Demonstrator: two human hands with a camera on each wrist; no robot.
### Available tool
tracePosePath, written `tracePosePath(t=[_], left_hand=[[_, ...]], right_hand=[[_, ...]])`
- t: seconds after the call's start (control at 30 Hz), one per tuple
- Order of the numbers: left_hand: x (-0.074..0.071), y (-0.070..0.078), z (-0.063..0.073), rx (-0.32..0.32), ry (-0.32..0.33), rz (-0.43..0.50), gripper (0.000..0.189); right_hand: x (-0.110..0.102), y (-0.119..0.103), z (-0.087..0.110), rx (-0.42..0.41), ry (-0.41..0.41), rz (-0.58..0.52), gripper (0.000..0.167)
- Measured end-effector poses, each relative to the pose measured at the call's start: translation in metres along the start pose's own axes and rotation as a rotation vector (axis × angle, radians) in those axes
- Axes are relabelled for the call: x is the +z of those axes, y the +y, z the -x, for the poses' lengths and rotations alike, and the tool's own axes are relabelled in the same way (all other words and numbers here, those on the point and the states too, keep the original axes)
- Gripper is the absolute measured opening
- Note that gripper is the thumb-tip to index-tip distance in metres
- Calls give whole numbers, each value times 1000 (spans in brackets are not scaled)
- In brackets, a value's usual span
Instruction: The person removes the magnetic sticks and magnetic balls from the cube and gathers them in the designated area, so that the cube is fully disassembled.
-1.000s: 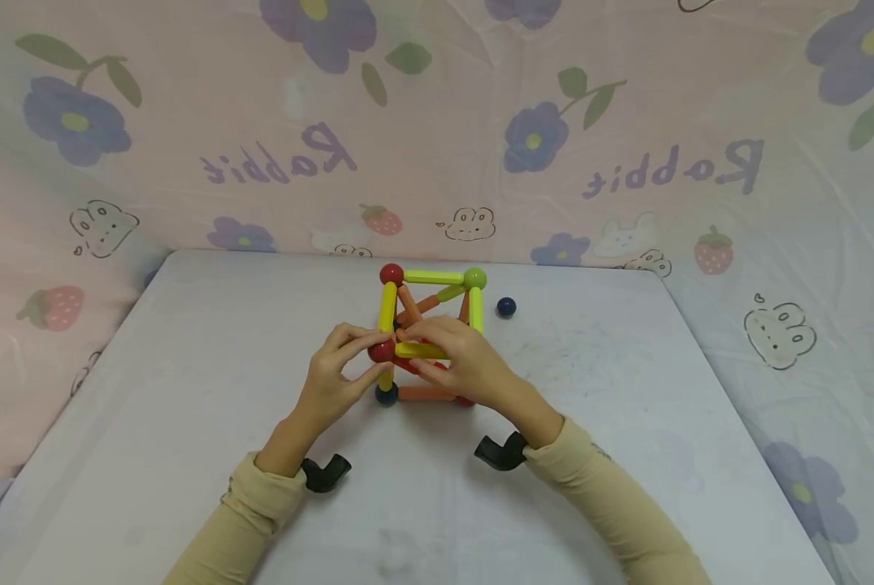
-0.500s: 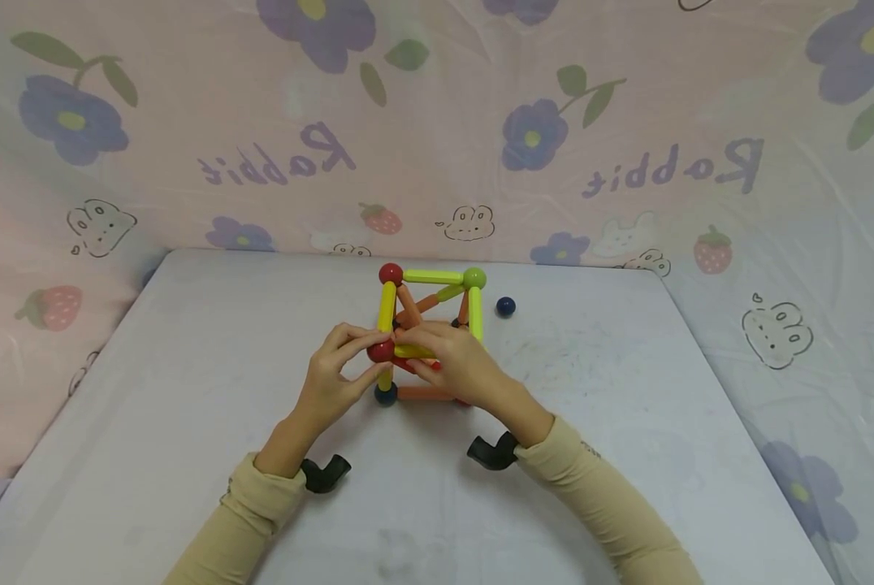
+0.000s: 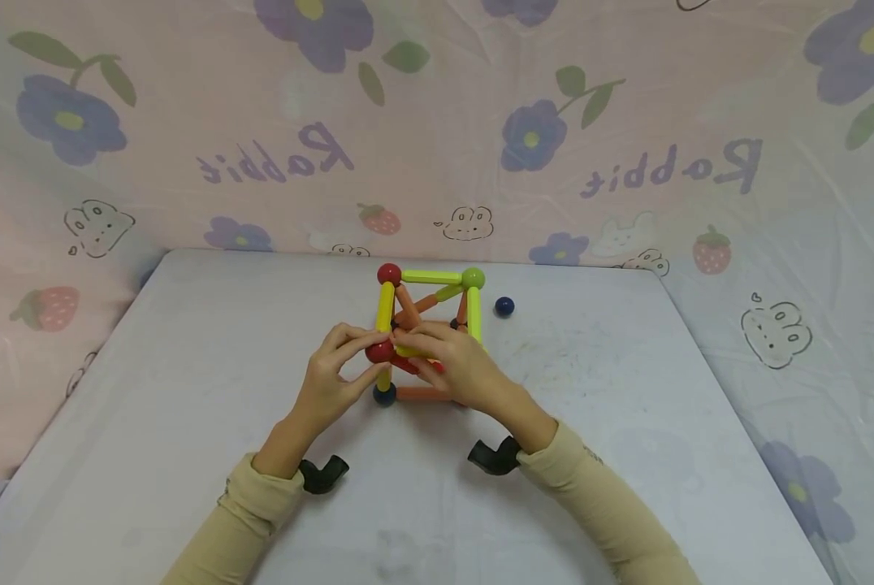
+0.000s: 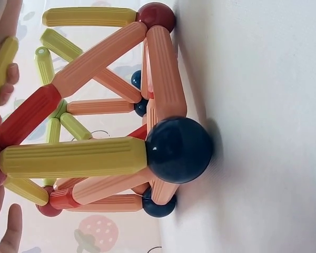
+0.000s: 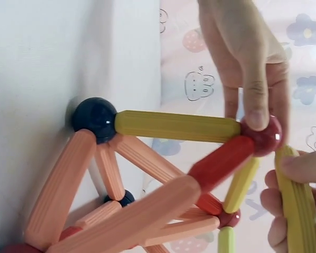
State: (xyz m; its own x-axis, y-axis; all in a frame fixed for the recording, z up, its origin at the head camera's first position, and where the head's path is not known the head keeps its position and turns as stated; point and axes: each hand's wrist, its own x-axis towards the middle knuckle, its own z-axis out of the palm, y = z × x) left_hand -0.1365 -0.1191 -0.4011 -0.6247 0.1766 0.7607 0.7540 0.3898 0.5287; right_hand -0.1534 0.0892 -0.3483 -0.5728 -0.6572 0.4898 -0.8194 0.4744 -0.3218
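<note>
A cube-like frame of magnetic sticks and balls stands on the table; its lime ball [image 3: 473,278] marks the far right top corner. My left hand [image 3: 337,370] pinches the red ball [image 5: 266,138] at the near left top corner, thumb and fingers on opposite sides. Below that ball, an upright yellow stick [image 4: 73,158] runs down to a dark blue ball [image 4: 180,150] on the table. My right hand [image 3: 460,364] pinches another yellow stick [image 5: 301,211] between thumb and fingers. One end of this stick is right at the red ball.
A loose dark blue ball [image 3: 504,306] lies just right of the frame. Orange and red sticks, such as this red one [image 5: 221,164], slant across the frame's sides. Behind the white table [image 3: 627,390] hangs a printed cloth [image 3: 422,122].
My right hand's fingers have shifted slightly left along the yellow stick toward the red ball, covering more of the stick. My left hand keeps its pinch on the ball.
</note>
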Motion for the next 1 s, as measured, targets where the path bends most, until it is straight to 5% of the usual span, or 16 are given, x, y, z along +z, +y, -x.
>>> tracePosePath(t=[0.37,0.63,1.0], left_hand=[[0,0,1,-27,-6,18,45],[2,-1,1,-4,9,17,47],[3,0,1,-1,11,25,47]], right_hand=[[-21,2,17,185,195,-260,29],[-34,13,31,415,341,-412,32],[-38,44,45,701,408,-548,33]])
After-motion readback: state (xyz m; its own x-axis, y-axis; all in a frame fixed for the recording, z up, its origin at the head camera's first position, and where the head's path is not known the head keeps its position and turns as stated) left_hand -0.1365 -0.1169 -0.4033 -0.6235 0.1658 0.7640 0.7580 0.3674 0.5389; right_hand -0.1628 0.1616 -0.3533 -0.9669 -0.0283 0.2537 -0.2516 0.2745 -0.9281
